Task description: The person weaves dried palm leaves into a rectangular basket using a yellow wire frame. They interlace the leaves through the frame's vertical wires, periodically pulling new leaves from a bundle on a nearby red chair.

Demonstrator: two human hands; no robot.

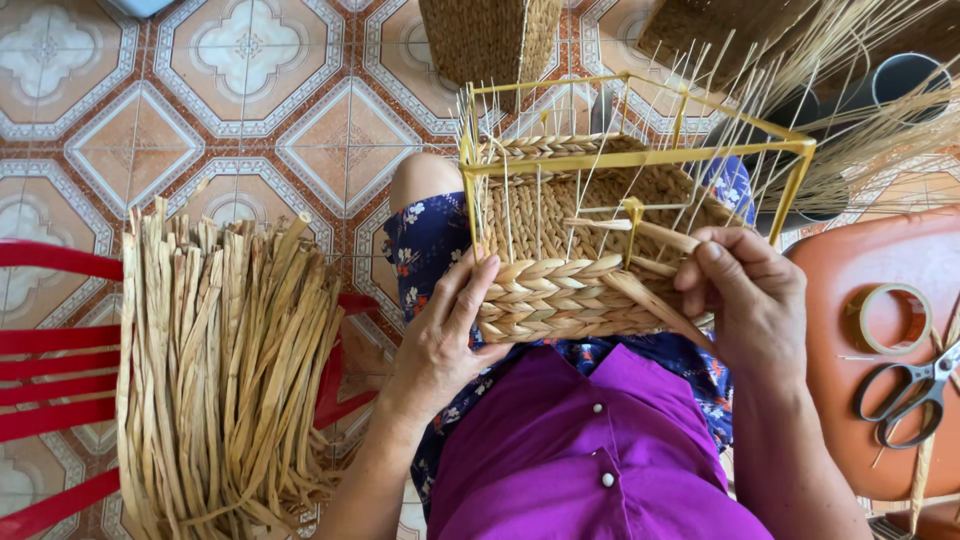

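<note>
On the lap, left hand presses spread fingers against the half-woven basket; right hand pinches a straw strand, fingertips partly hidden.

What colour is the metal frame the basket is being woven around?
Yellow. The frame shows clearly in the head view, rising above the woven basket.
</note>
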